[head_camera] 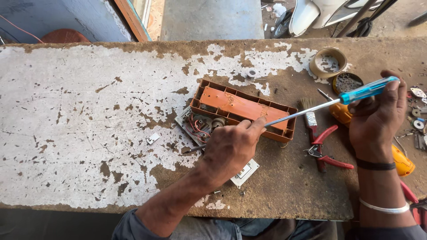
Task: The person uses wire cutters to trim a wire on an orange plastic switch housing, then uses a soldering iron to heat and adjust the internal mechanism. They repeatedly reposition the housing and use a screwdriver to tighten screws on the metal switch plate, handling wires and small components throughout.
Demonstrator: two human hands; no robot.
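Observation:
An orange plastic casing point(242, 109) lies on a worn workbench point(80, 111), with a wired panel point(198, 124) and its knob beside it. My left hand point(231, 149) rests over the panel, fingertips pinching the shaft of a long screwdriver point(311, 109) near its tip at the casing's near edge. My right hand point(378, 118) grips the screwdriver's blue handle point(367, 91), held up and to the right. A white switch plate point(245, 172) pokes out from under my left wrist.
Red-handled pliers point(324, 149) and a small brush point(309, 116) lie right of the casing. A tape roll point(328, 61), a round tin of small parts point(348, 82), a yellow tool point(402, 162) and loose metal bits point(418, 111) crowd the right end. A small metal piece point(152, 138) lies left.

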